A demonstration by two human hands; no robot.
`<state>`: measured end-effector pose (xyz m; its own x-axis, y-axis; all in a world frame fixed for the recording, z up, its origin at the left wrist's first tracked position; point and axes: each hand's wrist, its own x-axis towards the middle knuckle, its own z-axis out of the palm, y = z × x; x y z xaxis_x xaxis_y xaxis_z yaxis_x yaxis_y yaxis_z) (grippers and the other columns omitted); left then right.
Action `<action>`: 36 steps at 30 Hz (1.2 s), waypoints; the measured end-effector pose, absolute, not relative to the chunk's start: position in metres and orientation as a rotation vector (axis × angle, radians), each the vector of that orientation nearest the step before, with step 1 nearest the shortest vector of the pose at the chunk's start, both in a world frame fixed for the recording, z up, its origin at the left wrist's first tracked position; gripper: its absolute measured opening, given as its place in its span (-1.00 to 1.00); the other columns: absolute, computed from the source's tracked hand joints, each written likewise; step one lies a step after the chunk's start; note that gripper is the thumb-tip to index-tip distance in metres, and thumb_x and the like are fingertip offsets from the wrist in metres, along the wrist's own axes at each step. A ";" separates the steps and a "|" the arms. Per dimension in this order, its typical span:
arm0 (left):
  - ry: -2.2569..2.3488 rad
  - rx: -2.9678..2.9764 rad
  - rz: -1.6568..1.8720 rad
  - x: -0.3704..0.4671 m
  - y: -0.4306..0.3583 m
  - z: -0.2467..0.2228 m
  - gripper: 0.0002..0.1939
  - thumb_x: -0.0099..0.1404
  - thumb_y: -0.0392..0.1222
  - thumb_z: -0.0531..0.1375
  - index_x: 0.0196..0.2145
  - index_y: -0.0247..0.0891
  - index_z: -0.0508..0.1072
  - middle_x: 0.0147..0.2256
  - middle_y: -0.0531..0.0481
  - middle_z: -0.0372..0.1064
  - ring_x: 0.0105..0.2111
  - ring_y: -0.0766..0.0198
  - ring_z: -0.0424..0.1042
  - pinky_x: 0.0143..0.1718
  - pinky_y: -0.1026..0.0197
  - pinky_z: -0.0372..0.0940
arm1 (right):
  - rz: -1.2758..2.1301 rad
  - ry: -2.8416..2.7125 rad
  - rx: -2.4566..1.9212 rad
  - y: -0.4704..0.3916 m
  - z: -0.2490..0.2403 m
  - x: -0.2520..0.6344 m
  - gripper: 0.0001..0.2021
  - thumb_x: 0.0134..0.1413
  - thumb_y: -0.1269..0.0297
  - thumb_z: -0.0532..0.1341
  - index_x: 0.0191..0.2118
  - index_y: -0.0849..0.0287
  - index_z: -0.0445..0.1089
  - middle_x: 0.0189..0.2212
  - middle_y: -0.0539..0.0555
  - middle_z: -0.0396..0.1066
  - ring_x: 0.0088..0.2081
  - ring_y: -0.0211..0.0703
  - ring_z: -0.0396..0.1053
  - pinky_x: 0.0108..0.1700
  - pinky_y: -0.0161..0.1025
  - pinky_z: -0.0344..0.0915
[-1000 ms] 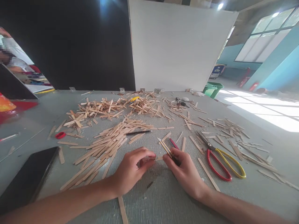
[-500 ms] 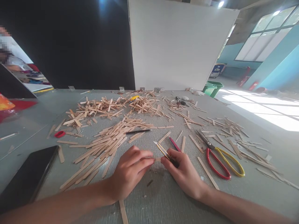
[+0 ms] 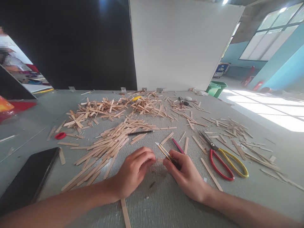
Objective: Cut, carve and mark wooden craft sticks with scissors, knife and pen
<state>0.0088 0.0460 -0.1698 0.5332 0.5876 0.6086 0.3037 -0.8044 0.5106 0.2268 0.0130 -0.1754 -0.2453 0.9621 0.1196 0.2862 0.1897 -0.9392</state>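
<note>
My right hand (image 3: 186,174) is closed around a slim craft knife (image 3: 166,152), its pointed blade tilted up and to the left. The same hand's thumb and fingers also pinch the right end of a short wooden craft stick piece (image 3: 160,160). On the left, my left hand (image 3: 136,171) has its fingers drawn together in a pinch at the other end of that piece; the fingertips partly hide the contact. A purple stick-like tool (image 3: 177,146) lies just beyond my right hand. Scissors (image 3: 215,148) with red and yellow handles rest right of it.
Loose craft sticks (image 3: 106,148) fan out beyond my left hand, with a heap (image 3: 99,109) behind them. A black pen (image 3: 141,133) lies across some. A dark phone (image 3: 28,174) and red ring (image 3: 60,136) are left. Keys (image 3: 182,102) lie near the upright panels (image 3: 180,47).
My left fingers have curled in and shifted slightly left, so more of the stick piece's left end shows. My right hand and the knife hold nearly the same place.
</note>
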 end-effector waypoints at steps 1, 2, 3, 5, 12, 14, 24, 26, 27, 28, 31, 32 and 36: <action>0.738 2.413 1.151 0.009 0.046 -0.168 -0.80 0.54 -0.46 0.10 -0.15 -0.19 0.42 -0.23 0.00 0.45 -0.26 0.26 0.50 -0.21 0.25 0.44 | 1.086 -1.682 -1.192 0.013 -0.175 0.227 -0.62 0.46 0.09 0.11 -0.41 0.04 0.04 -0.48 -0.16 -0.07 -0.43 -0.24 -0.07 -0.43 -0.24 -0.04; 0.741 2.394 1.150 0.009 0.046 -0.167 -0.79 0.53 -0.46 0.10 -0.16 -0.19 0.42 -0.24 0.00 0.45 -0.26 0.26 0.50 -0.22 0.25 0.45 | 1.086 -1.686 -1.192 0.013 -0.175 0.227 -0.63 0.46 0.10 0.11 -0.41 0.04 0.04 -0.48 -0.16 -0.06 -0.43 -0.24 -0.07 -0.43 -0.24 -0.04; 0.747 2.376 1.150 0.009 0.047 -0.167 -0.80 0.53 -0.46 0.10 -0.16 -0.19 0.42 -0.24 0.01 0.45 -0.27 0.27 0.50 -0.24 0.25 0.45 | 1.081 -1.689 -1.196 0.013 -0.175 0.227 -0.63 0.46 0.09 0.11 -0.41 0.04 0.05 -0.48 -0.16 -0.05 -0.43 -0.24 -0.06 -0.43 -0.24 -0.04; 0.770 2.332 1.164 0.008 0.049 -0.168 -0.82 0.54 -0.43 0.11 -0.17 -0.18 0.42 -0.24 0.01 0.46 -0.32 0.29 0.48 -0.32 0.29 0.43 | 1.058 -1.680 -1.215 0.014 -0.175 0.228 -0.63 0.46 0.09 0.11 -0.41 0.04 0.05 -0.49 -0.16 -0.05 -0.44 -0.24 -0.06 -0.43 -0.23 -0.04; 0.828 2.240 1.168 0.005 0.051 -0.178 -0.84 0.55 -0.39 0.15 -0.11 -0.17 0.48 -0.17 0.00 0.52 -0.42 0.38 0.48 -0.47 0.37 0.34 | 1.056 -1.656 -1.234 0.017 -0.174 0.227 -0.63 0.42 0.07 0.11 -0.42 0.03 0.05 -0.50 -0.17 -0.09 -0.46 -0.24 -0.10 -0.46 -0.23 -0.09; 0.838 2.237 1.160 0.006 0.050 -0.178 -0.83 0.55 -0.40 0.15 -0.11 -0.18 0.51 -0.16 -0.01 0.53 -0.44 0.39 0.47 -0.46 0.36 0.33 | 1.054 -1.644 -1.234 0.017 -0.173 0.226 -0.63 0.42 0.06 0.11 -0.42 0.03 0.05 -0.50 -0.17 -0.09 -0.45 -0.24 -0.11 -0.46 -0.23 -0.09; 0.932 2.169 1.012 0.011 0.051 -0.172 -0.90 0.49 -0.24 0.28 -0.19 -0.22 0.63 -0.38 0.04 0.56 -0.52 0.35 0.38 -0.45 0.28 0.26 | 0.992 -1.703 -1.257 0.013 -0.177 0.226 -0.64 0.42 0.10 0.10 -0.43 0.03 0.04 -0.50 -0.16 -0.04 -0.45 -0.24 -0.04 -0.44 -0.24 -0.04; 0.947 2.135 0.960 0.011 0.053 -0.169 -0.86 0.49 -0.22 0.27 -0.20 -0.23 0.66 -0.41 0.05 0.54 -0.53 0.35 0.37 -0.46 0.28 0.24 | 0.973 -1.706 -1.257 0.013 -0.177 0.226 -0.64 0.43 0.11 0.09 -0.43 0.02 0.03 -0.51 -0.16 -0.05 -0.46 -0.24 -0.05 -0.45 -0.23 -0.05; 0.949 2.117 0.938 0.011 0.054 -0.167 -0.83 0.49 -0.20 0.26 -0.22 -0.23 0.66 -0.42 0.04 0.54 -0.52 0.34 0.38 -0.46 0.28 0.24 | 0.963 -1.708 -1.259 0.013 -0.178 0.226 -0.64 0.43 0.11 0.10 -0.43 0.02 0.04 -0.52 -0.17 -0.06 -0.46 -0.24 -0.05 -0.45 -0.23 -0.06; 0.949 2.099 0.917 0.011 0.055 -0.166 -0.81 0.50 -0.20 0.25 -0.24 -0.23 0.67 -0.41 0.03 0.55 -0.49 0.32 0.40 -0.45 0.28 0.24 | 0.953 -1.709 -1.260 0.013 -0.178 0.226 -0.64 0.43 0.11 0.10 -0.43 0.02 0.04 -0.52 -0.17 -0.06 -0.47 -0.24 -0.06 -0.45 -0.23 -0.06; 0.954 2.043 0.868 0.011 0.056 -0.164 -0.79 0.49 -0.19 0.23 -0.22 -0.23 0.68 -0.39 0.01 0.55 -0.46 0.32 0.42 -0.44 0.29 0.23 | 0.932 -1.702 -1.258 0.014 -0.178 0.227 -0.63 0.44 0.13 0.10 -0.43 0.02 0.02 -0.51 -0.17 -0.08 -0.47 -0.24 -0.07 -0.46 -0.23 -0.07; 0.956 2.027 0.856 0.011 0.056 -0.163 -0.79 0.48 -0.20 0.22 -0.20 -0.24 0.68 -0.39 0.01 0.55 -0.47 0.32 0.41 -0.45 0.29 0.22 | 0.929 -1.694 -1.254 0.014 -0.178 0.227 -0.63 0.44 0.13 0.10 -0.43 0.02 0.02 -0.51 -0.17 -0.08 -0.47 -0.24 -0.07 -0.46 -0.23 -0.07; 0.976 1.962 0.821 0.010 0.055 -0.162 -0.78 0.46 -0.18 0.20 -0.16 -0.26 0.66 -0.39 0.01 0.50 -0.49 0.32 0.35 -0.47 0.28 0.20 | 0.944 -1.651 -1.243 0.015 -0.179 0.227 -0.63 0.44 0.11 0.11 -0.43 0.02 0.03 -0.50 -0.17 -0.09 -0.46 -0.24 -0.09 -0.47 -0.24 -0.08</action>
<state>0.0105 0.0545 -0.1619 0.4962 0.8452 0.1986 0.3412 -0.4002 0.8505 0.2271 0.0147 -0.1795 -0.1529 0.9714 0.1815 0.3364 0.2238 -0.9147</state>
